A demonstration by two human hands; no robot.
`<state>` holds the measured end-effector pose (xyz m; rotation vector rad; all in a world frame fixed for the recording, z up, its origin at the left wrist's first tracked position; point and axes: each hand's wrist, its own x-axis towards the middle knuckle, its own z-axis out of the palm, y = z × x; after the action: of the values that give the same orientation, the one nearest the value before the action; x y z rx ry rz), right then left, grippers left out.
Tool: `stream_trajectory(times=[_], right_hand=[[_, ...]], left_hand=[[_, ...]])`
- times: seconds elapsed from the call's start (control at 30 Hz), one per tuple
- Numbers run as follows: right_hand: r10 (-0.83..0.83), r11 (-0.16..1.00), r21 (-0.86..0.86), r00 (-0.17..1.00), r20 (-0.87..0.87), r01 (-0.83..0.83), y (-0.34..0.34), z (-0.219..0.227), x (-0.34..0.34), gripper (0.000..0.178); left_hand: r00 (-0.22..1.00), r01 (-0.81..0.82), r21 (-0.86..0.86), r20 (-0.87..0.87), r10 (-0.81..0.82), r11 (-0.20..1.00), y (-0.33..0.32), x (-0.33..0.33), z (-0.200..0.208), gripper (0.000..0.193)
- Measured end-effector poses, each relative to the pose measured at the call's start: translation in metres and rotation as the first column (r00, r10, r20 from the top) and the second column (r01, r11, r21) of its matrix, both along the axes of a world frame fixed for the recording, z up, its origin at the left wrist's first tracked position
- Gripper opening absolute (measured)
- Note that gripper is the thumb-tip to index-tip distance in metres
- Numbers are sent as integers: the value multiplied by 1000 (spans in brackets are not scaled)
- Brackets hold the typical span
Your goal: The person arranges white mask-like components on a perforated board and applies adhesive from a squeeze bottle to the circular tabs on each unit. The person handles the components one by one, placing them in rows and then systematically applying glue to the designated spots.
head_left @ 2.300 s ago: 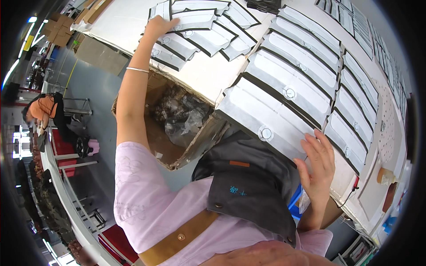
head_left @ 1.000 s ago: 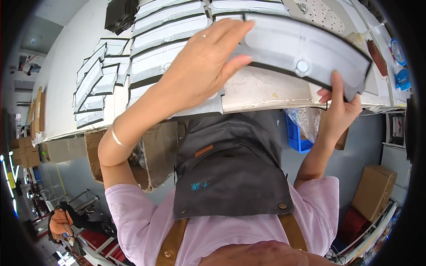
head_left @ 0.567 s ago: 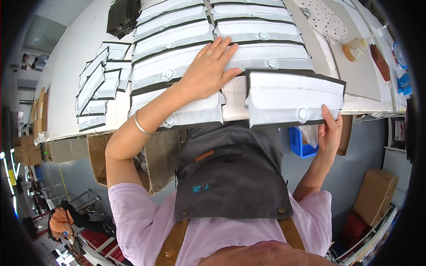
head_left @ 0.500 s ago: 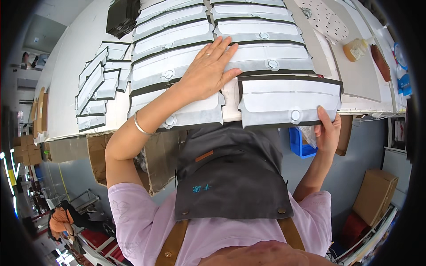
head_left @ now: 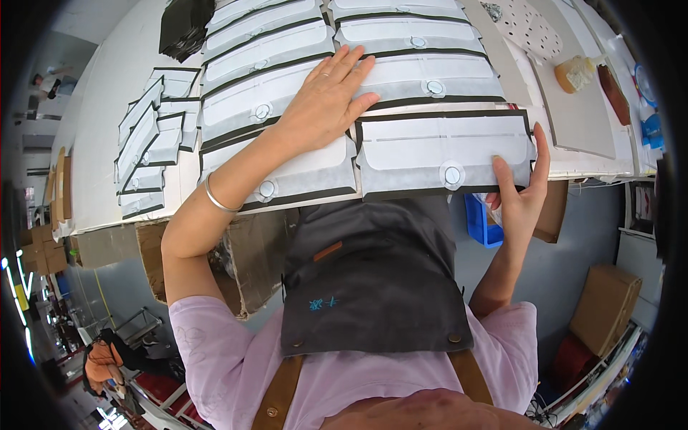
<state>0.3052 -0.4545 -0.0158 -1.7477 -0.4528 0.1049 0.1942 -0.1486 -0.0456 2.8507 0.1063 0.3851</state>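
Black-edged panels faced in white and pale grey, each with a round disc near its front edge, lie in two overlapping columns. My left hand (head_left: 320,107) rests flat across the inner ends of both columns, fingers stretched forward. At the table's front edge, the nearest right panel (head_left: 423,147) lies beside the nearest left panel (head_left: 315,166), which my left forearm partly covers. My right hand (head_left: 521,179) is at the right panel's outer end. Its thumb lies over the panel's face and its index finger stretches up past the side edge; the other fingers are curled, mostly hidden.
Smaller black-edged pieces (head_left: 161,136) lie in a loose pile on the left, with a black stack (head_left: 186,29) behind them. A grey board (head_left: 573,107), a bottle of amber liquid (head_left: 573,75) and a perforated white sheet (head_left: 523,32) are on the right. Below hangs a blue bin (head_left: 481,221).
The right panel has shifted left and slightly forward, its left end now against the neighbouring panel. My right hand's index finger has come up from beneath and stretched out. My left hand stays flat.
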Motion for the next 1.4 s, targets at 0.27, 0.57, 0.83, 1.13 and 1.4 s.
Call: stream_trajectory(times=[0.27, 0.57, 0.83, 1.13, 1.4], right_hand=[[0, 914, -348, 856, 517, 210, 3, -4, 11, 67], [417, 875, -484, 506, 755, 1, 2, -3, 16, 63], [706, 649, -748, 477, 524, -138, 18, -11, 7, 67], [728, 637, -742, 478, 492, -207, 19, -6, 11, 65], [172, 917, -392, 810, 561, 76, -16, 15, 87, 37]], left_hand=[[997, 74, -85, 39, -71, 994, 6, -26, 35, 56], [985, -68, -11, -162, 65, 998, -16, -93, 33, 74], [985, -4, -13, -170, 2, 1000, -23, -83, 31, 77], [976, -38, -23, -214, 32, 999, -26, -76, 35, 73], [969, -71, -20, -239, 64, 997, -31, -76, 42, 73]])
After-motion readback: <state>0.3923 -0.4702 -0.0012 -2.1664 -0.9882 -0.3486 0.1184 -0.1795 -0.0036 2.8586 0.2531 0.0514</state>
